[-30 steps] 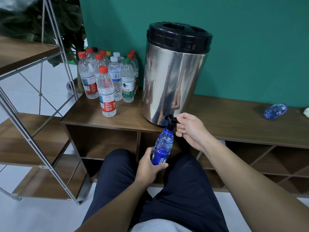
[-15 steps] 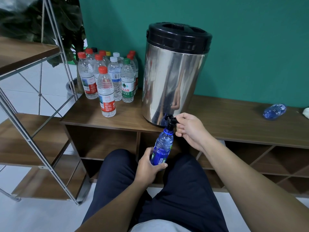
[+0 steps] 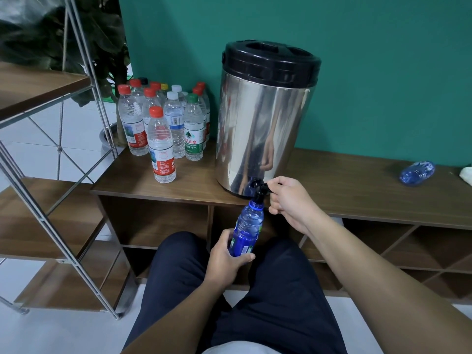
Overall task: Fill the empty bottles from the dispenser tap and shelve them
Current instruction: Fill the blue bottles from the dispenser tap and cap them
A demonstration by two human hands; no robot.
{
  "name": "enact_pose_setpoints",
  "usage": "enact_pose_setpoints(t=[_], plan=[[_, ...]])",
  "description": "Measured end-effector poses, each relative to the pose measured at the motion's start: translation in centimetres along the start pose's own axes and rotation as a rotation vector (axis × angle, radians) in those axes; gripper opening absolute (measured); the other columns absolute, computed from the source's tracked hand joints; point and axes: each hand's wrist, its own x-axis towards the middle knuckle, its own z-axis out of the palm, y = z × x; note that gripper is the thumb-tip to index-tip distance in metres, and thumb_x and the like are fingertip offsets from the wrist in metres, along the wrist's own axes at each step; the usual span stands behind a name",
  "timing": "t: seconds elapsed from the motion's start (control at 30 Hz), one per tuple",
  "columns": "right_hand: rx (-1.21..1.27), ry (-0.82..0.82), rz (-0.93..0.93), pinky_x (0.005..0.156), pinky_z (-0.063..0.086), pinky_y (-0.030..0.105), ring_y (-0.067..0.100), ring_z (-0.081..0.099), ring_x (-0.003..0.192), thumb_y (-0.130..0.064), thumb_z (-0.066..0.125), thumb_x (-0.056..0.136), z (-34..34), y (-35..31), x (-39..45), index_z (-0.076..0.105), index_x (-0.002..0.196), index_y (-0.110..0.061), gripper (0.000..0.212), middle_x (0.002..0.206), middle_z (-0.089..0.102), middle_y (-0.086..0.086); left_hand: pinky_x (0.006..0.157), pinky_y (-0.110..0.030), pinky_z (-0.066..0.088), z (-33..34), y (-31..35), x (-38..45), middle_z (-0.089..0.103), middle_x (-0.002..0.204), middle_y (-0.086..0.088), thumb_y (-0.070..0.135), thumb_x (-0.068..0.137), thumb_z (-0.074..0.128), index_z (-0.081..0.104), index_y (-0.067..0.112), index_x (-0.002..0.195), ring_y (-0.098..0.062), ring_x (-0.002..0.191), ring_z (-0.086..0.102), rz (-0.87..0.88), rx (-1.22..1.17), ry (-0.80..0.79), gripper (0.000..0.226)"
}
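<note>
Blue bottle [image 3: 246, 231] gripped low by left hand [image 3: 224, 261], mouth under black tap [image 3: 260, 189] — right hand [image 3: 288, 200] pinching tap lever, steel dispenser [image 3: 260, 123] on wooden cabinet [image 3: 357, 190], capped bottles [image 3: 163, 123] far left.

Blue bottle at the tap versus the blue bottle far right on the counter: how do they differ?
The blue bottle at the tap is near upright, mouth under the tap, gripped by the left hand. The blue bottle on the counter lies on its side, untouched. The right hand works the tap. Both are blue, translucent plastic.
</note>
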Motion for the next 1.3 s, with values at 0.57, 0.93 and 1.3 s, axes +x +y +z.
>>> enact_pose_setpoints(t=[0.57,0.93,1.3], plan=[[-0.144,0.076,-0.01,0.047,0.033,0.031,0.014,0.03,0.051,-0.015,0.051,0.113,0.1,-0.3,0.3,0.065,0.106,-0.009,0.017,0.056,0.037,-0.006,0.088,-0.018,0.06,-0.1,0.3,-0.1,0.076,0.126,0.013,0.015,0.079,0.101,0.063,0.03,0.137,-0.002,0.109,0.075,-0.007,-0.01,-0.002,0.071],[-0.622,0.175,-0.325,0.06,0.044,0.032,0.016,0.052,0.058,-0.022,0.063,0.104,0.6,-2.1,-0.1,0.068,0.088,-0.012,0.02,0.066,0.062,-0.003,0.094,-0.028,0.064,-0.2,-0.1,0.0,0.077,0.123,0.014,0.02,0.079,0.102,0.063,0.034,0.136,-0.004,0.109,0.076,-0.02,0.004,-0.008,0.07],[-0.732,0.354,-0.326,0.083,0.052,0.036,0.019,0.07,0.089,-0.049,0.067,0.105,-6.1,0.1,2.4,0.076,0.103,-0.02,0.031,0.083,0.072,-0.007,0.089,-0.034,0.068,0.0,-0.3,0.1,0.078,0.12,0.01,0.016,0.078,0.102,0.063,0.034,0.132,-0.007,0.104,0.078,-0.053,0.002,-0.024,0.068]])
